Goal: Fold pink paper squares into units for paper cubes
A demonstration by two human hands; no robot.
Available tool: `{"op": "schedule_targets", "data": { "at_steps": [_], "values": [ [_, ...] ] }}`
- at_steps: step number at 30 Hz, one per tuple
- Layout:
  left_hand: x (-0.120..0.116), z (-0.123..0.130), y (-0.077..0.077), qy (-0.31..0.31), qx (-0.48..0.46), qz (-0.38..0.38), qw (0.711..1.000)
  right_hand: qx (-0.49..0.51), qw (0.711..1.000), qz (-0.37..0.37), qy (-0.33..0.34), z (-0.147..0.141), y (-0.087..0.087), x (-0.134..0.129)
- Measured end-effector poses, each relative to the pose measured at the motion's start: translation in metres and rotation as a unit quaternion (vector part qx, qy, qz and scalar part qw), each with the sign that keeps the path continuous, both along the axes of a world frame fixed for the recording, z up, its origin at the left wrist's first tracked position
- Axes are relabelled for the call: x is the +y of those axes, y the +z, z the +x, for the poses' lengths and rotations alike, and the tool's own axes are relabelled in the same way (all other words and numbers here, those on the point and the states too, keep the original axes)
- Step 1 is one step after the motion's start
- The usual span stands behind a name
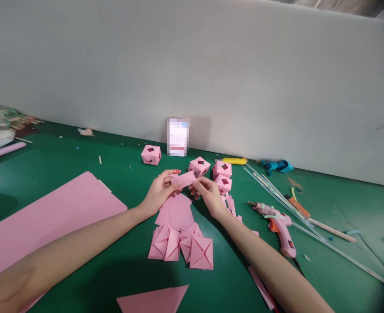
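Observation:
A small folded piece of pink paper [183, 178] is pinched between both hands, above the middle of the table. My left hand [161, 191] grips its left end, thumb on the near face. My right hand [209, 195] holds the right end between thumb and fingers. Just below lie flat pink paper squares [175, 211], partly under the hands. Nearer to me are several folded squares with crossing creases [201, 252]. Pink folded paper cubes with diamond-shaped holes [199, 166] stand right behind the hands, and another cube [151, 155] stands to the left.
Large pink sheets [55, 213] cover the left side. A pink glue gun [278, 226], clear glue sticks [276, 195] and a yellow cutter [234, 161] lie at right. A blurred upright card or screen [178, 137] leans against the pale wall [192, 65]. Pink paper [152, 300] lies at the near edge.

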State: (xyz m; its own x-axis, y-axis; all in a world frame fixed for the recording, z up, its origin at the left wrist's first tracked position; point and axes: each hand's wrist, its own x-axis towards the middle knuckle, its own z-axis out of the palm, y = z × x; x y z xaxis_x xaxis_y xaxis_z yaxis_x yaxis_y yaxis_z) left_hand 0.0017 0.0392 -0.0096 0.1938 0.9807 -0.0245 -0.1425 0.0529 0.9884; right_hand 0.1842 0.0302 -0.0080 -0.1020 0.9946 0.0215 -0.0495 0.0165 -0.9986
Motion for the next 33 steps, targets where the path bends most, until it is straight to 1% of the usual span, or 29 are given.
{"op": "schedule_targets", "data": {
  "at_steps": [2, 4, 6, 10, 14, 19, 22, 26, 28, 31, 33],
  "values": [
    [0.0, 0.0, 0.001, 0.029, -0.02, -0.009, 0.999, -0.029, 0.999, 0.006, 0.028, -0.001, -0.002, -0.001],
    [0.0, 0.0, 0.001, 0.036, -0.037, -0.013, 0.999, -0.054, 0.997, 0.014, 0.044, -0.002, -0.004, -0.001],
    [0.0, -0.001, 0.0, 0.022, -0.03, -0.002, 0.999, -0.049, 0.998, 0.019, 0.031, -0.003, -0.005, -0.001],
    [0.001, -0.002, -0.006, -0.022, 0.036, 0.051, 0.998, -0.015, 0.999, 0.041, -0.015, -0.004, -0.005, 0.0],
    [0.003, -0.001, -0.01, -0.048, 0.066, 0.078, 0.994, -0.068, 0.996, 0.065, -0.007, -0.003, -0.005, -0.002],
    [0.002, 0.0, -0.005, -0.048, 0.086, 0.077, 0.992, -0.143, 0.986, 0.086, -0.022, -0.005, -0.005, -0.006],
    [-0.001, 0.001, -0.001, -0.029, 0.097, 0.074, 0.992, -0.166, 0.98, 0.1, -0.038, -0.006, -0.004, -0.007],
    [-0.004, 0.0, 0.0, 0.011, 0.076, 0.076, 0.994, -0.163, 0.98, 0.094, -0.058, -0.007, -0.002, -0.007],
    [-0.003, 0.0, 0.0, 0.033, 0.068, 0.084, 0.994, -0.144, 0.984, 0.074, -0.07, -0.007, -0.002, -0.006],
    [-0.001, -0.001, -0.001, 0.084, 0.054, 0.085, 0.991, -0.094, 0.991, 0.018, -0.091, -0.006, -0.003, -0.003],
    [0.0, -0.001, -0.001, 0.098, 0.047, 0.079, 0.991, -0.062, 0.994, -0.004, -0.09, -0.005, -0.005, -0.002]
  ]
}}
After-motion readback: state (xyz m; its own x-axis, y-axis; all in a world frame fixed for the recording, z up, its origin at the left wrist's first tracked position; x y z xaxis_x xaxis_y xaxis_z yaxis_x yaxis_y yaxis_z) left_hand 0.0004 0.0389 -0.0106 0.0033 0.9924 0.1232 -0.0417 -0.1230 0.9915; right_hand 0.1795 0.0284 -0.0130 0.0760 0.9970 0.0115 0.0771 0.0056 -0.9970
